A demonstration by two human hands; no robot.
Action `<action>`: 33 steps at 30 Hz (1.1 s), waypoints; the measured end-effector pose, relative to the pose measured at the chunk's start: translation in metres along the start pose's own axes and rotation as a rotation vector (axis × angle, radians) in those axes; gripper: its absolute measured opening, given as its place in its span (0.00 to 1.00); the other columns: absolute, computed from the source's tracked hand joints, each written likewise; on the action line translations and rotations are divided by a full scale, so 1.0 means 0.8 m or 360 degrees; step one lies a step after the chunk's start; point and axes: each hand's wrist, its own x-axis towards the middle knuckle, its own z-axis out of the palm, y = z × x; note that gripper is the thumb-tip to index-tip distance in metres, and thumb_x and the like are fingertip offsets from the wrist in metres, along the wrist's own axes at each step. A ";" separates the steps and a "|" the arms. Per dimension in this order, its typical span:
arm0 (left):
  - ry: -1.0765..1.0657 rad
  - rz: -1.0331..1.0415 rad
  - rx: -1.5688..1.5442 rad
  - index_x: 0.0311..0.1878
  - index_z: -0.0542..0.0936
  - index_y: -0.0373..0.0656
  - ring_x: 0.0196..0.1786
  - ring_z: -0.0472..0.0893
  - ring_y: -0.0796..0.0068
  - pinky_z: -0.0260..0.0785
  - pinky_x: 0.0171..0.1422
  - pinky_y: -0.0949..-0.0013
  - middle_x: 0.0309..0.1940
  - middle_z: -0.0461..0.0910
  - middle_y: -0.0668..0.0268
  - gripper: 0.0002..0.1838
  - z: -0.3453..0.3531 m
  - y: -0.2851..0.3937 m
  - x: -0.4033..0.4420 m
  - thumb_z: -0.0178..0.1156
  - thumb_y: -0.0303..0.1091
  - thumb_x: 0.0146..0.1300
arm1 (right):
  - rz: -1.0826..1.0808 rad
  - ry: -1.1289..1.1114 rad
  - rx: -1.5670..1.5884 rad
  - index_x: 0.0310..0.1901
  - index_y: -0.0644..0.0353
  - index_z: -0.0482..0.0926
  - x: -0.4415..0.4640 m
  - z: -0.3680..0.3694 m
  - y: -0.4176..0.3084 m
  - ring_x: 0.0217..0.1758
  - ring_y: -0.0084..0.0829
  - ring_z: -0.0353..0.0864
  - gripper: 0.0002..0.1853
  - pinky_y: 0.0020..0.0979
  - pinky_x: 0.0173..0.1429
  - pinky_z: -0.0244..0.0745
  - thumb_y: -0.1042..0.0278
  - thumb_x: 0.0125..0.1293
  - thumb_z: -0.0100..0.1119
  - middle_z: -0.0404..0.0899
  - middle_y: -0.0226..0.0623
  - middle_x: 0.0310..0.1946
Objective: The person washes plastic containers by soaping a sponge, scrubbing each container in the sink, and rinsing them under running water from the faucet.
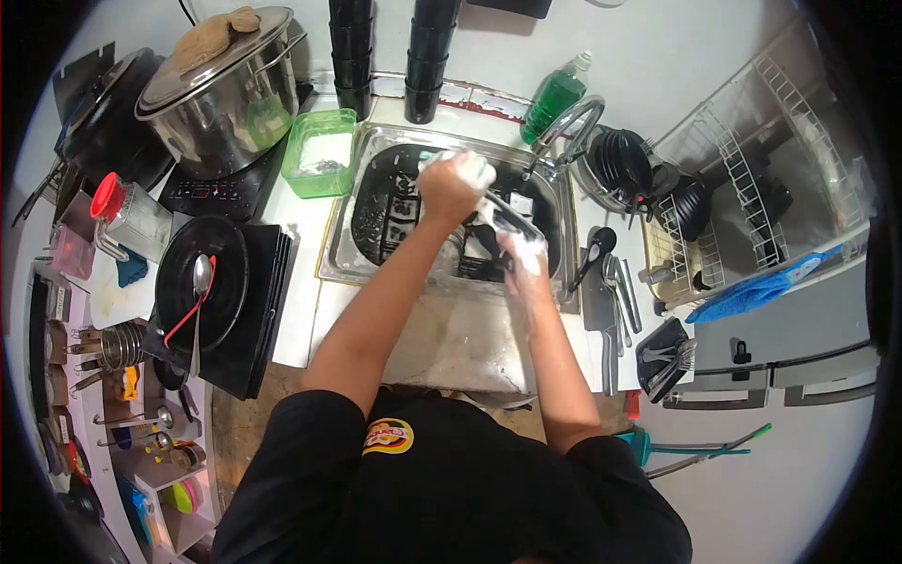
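Observation:
Over the sink (pixel 331 254), my left hand (pixel 453 188) is closed around a foamy sponge (pixel 481 170), pale green and white with suds. Lower and to the right, my right hand (pixel 526 261) is covered in foam and closed on a long dark utensil with a light edge (pixel 512 218). That utensil slants between my two hands; its exact kind is hard to make out. Black slotted items (pixel 402 211) and other soapy pieces lie in the dark basin below. The faucet (pixel 575 117) stands behind the sink at the right.
Left of the sink are a green tub (pixel 319 183), a large steel pot (pixel 221 103) and stacked black trays with a round pan (pixel 202 282). A green soap bottle (pixel 556 99) stands behind. Utensils (pixel 620 291) and a dish rack (pixel 723 188) are at the right.

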 end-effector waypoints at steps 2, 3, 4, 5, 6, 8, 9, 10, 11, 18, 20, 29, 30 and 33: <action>0.0005 0.0149 -0.0216 0.22 0.78 0.47 0.25 0.75 0.60 0.69 0.33 0.57 0.23 0.78 0.65 0.07 0.025 0.015 -0.027 0.61 0.39 0.42 | 0.0273 0.0239 0.0845 0.42 0.58 0.75 -0.003 0.025 -0.018 0.30 0.27 0.75 0.16 0.26 0.37 0.72 0.60 0.54 0.64 0.76 0.28 0.31; -0.0376 -0.0214 -0.0046 0.27 0.79 0.47 0.30 0.77 0.57 0.69 0.40 0.51 0.24 0.78 0.61 0.12 -0.019 0.081 -0.025 0.63 0.43 0.39 | 0.0385 0.0695 0.1095 0.41 0.57 0.74 0.001 0.034 -0.015 0.37 0.31 0.75 0.15 0.30 0.41 0.73 0.58 0.58 0.59 0.76 0.29 0.35; -0.0577 -0.0130 -0.0087 0.28 0.80 0.50 0.37 0.74 0.59 0.63 0.43 0.55 0.27 0.76 0.59 0.11 0.061 0.062 -0.088 0.63 0.42 0.38 | 0.0313 0.0017 0.1631 0.42 0.59 0.74 0.047 0.000 0.056 0.44 0.33 0.73 0.12 0.34 0.45 0.73 0.60 0.63 0.53 0.76 0.31 0.37; -0.0572 0.0024 -0.0267 0.29 0.81 0.51 0.41 0.74 0.62 0.63 0.45 0.55 0.28 0.76 0.60 0.12 0.037 0.098 -0.099 0.63 0.40 0.36 | 0.0323 0.0014 0.1629 0.42 0.59 0.74 0.046 0.001 0.060 0.44 0.33 0.73 0.12 0.34 0.45 0.73 0.60 0.63 0.53 0.76 0.31 0.37; -0.0483 0.0055 -0.0346 0.29 0.81 0.52 0.40 0.75 0.62 0.64 0.43 0.57 0.27 0.77 0.60 0.12 0.032 0.112 -0.105 0.62 0.38 0.36 | 0.0352 -0.0084 0.1744 0.42 0.59 0.74 0.044 0.002 0.063 0.43 0.34 0.74 0.12 0.35 0.46 0.73 0.61 0.62 0.53 0.76 0.33 0.37; -0.0745 0.0155 -0.0511 0.29 0.81 0.53 0.36 0.78 0.63 0.67 0.41 0.60 0.26 0.78 0.62 0.11 -0.011 0.128 -0.088 0.61 0.37 0.36 | 0.0403 -0.0282 0.1968 0.43 0.60 0.74 0.039 0.000 0.067 0.42 0.34 0.76 0.11 0.36 0.47 0.74 0.63 0.62 0.53 0.77 0.35 0.37; -0.0742 0.0144 -0.0479 0.29 0.81 0.52 0.34 0.78 0.60 0.68 0.43 0.59 0.26 0.78 0.60 0.13 -0.006 0.112 -0.083 0.62 0.38 0.35 | 0.0429 -0.0383 0.2076 0.43 0.60 0.73 0.037 -0.001 0.067 0.42 0.35 0.77 0.11 0.36 0.48 0.74 0.64 0.61 0.53 0.78 0.37 0.37; -0.0744 0.0137 -0.0445 0.30 0.82 0.50 0.31 0.79 0.57 0.70 0.44 0.58 0.25 0.79 0.59 0.14 -0.006 0.097 -0.070 0.64 0.39 0.34 | 0.0452 -0.0484 0.2188 0.43 0.61 0.73 0.032 0.000 0.064 0.41 0.35 0.78 0.11 0.37 0.49 0.74 0.66 0.61 0.53 0.78 0.38 0.37; -0.0755 0.0055 -0.0390 0.27 0.82 0.51 0.30 0.79 0.60 0.70 0.39 0.62 0.23 0.79 0.61 0.12 -0.008 0.083 -0.058 0.63 0.40 0.34 | 0.0458 -0.0533 0.2253 0.43 0.61 0.73 0.029 0.000 0.060 0.41 0.35 0.78 0.11 0.37 0.49 0.74 0.66 0.60 0.53 0.78 0.39 0.37; -0.0352 -0.0223 -0.0009 0.27 0.79 0.46 0.29 0.79 0.57 0.71 0.33 0.60 0.27 0.80 0.60 0.18 -0.043 -0.060 0.042 0.60 0.52 0.48 | -0.0307 -0.0138 -0.0409 0.42 0.64 0.76 0.020 -0.024 -0.011 0.36 0.33 0.79 0.14 0.33 0.43 0.72 0.66 0.55 0.58 0.79 0.39 0.38; -0.0512 -0.0675 0.0185 0.26 0.78 0.43 0.32 0.78 0.54 0.69 0.36 0.59 0.26 0.79 0.55 0.27 -0.104 -0.049 0.089 0.56 0.62 0.52 | -0.1173 0.0094 -0.1367 0.41 0.67 0.75 0.032 -0.027 -0.009 0.36 0.42 0.76 0.15 0.35 0.42 0.69 0.68 0.52 0.56 0.77 0.45 0.37; -0.0106 -0.0438 0.0596 0.45 0.63 0.37 0.40 0.77 0.48 0.68 0.45 0.56 0.34 0.77 0.47 0.32 -0.165 -0.226 0.125 0.69 0.43 0.44 | -0.0711 0.0110 -0.2726 0.52 0.63 0.64 0.076 -0.065 0.083 0.53 0.48 0.64 0.29 0.46 0.49 0.69 0.70 0.45 0.59 0.64 0.48 0.50; -0.0157 -0.0456 0.0687 0.45 0.61 0.39 0.41 0.76 0.46 0.68 0.45 0.54 0.34 0.76 0.48 0.30 -0.155 -0.244 0.118 0.68 0.40 0.46 | -0.0353 0.0063 -0.2755 0.54 0.63 0.63 0.066 -0.043 0.059 0.53 0.48 0.64 0.32 0.47 0.50 0.68 0.67 0.45 0.61 0.63 0.48 0.50; -0.0621 -0.0485 0.0663 0.45 0.65 0.42 0.45 0.75 0.43 0.67 0.49 0.52 0.37 0.75 0.46 0.20 -0.144 -0.247 0.092 0.61 0.30 0.49 | -0.0765 0.0093 -0.2478 0.53 0.66 0.63 0.075 -0.007 0.060 0.51 0.50 0.64 0.33 0.47 0.52 0.66 0.62 0.46 0.63 0.64 0.53 0.48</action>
